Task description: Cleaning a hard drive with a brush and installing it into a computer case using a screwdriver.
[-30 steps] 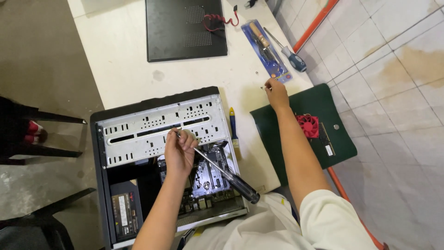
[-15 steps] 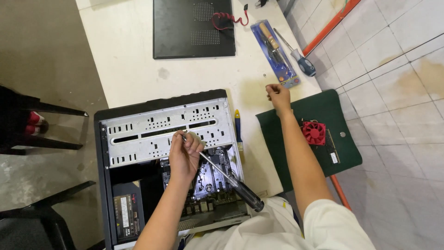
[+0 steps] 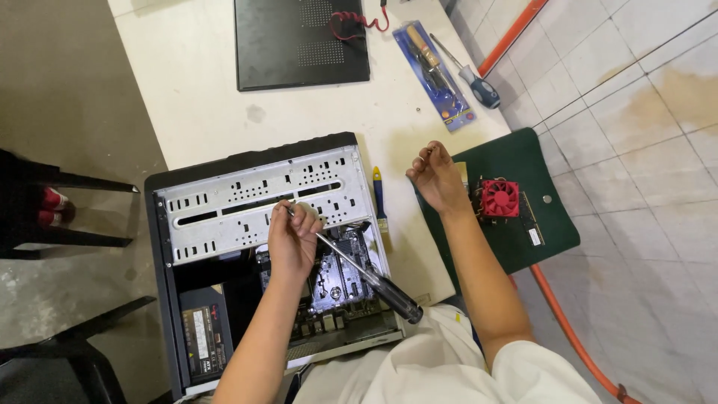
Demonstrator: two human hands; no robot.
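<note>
My left hand (image 3: 293, 239) grips the metal shaft of a long screwdriver (image 3: 351, 265) with a black handle. Its tip rests on the grey metal drive cage (image 3: 239, 198) of an open black computer case (image 3: 158, 224) lying on the white table (image 3: 202, 97). The motherboard (image 3: 336, 280) shows under the shaft. My right hand (image 3: 437, 179) hovers over the table edge right of the case, fingers curled and pinched together. Whether something small sits between them is too fine to see.
A yellow-and-blue tool (image 3: 379, 206) lies beside the case. A red fan card (image 3: 499, 198) rests on a green stool (image 3: 542, 161). At the back are a black side panel (image 3: 299, 45), a red coiled cable (image 3: 357, 19), a packaged tool (image 3: 437, 71) and a loose screwdriver (image 3: 479, 86). An orange hose (image 3: 568, 333) crosses the tiled floor.
My right hand has lifted off the table by the green stool, drawn a little toward me and curled its fingers. My left hand and the screwdriver have stayed in place.
</note>
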